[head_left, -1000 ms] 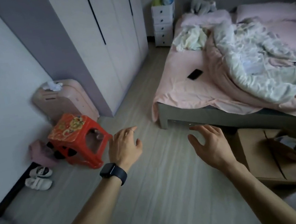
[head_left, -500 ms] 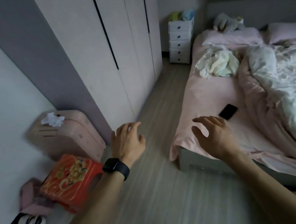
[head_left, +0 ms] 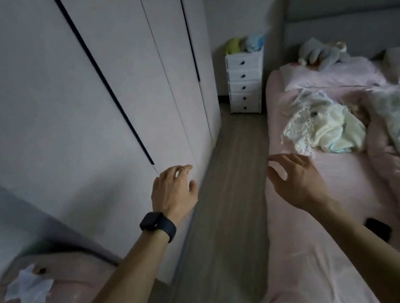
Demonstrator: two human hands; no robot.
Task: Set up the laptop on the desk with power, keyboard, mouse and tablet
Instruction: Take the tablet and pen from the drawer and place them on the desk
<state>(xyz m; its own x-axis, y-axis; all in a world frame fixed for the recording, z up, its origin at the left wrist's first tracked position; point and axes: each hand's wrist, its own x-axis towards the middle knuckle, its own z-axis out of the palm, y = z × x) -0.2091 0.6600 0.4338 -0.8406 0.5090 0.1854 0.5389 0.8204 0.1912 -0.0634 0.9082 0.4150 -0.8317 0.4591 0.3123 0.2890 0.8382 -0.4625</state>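
Laptop: its place and pointing cannot be told from this view. Left hand (head_left: pixel 174 193) is hovering at 7 o'clock, fingers loosely spread, gripping nothing; a dark watch (head_left: pixel 157 223) is sitting on its wrist. Right hand (head_left: pixel 298 184) is hovering at 5 o'clock over the bed (head_left: pixel 308 251) edge, fingers open, empty. Black phone (head_left: pixel 379 228) is lying on the bed at 4 o'clock, partly behind the right forearm. Wardrobe (head_left: pixel 85 102) at 10, drawer chest (head_left: pixel 245 87) at 1, pink suitcase (head_left: pixel 67 291) at 8. Versus half a second ago: red stool and shoes are gone from view, phone is showing lower, hands are staying empty.
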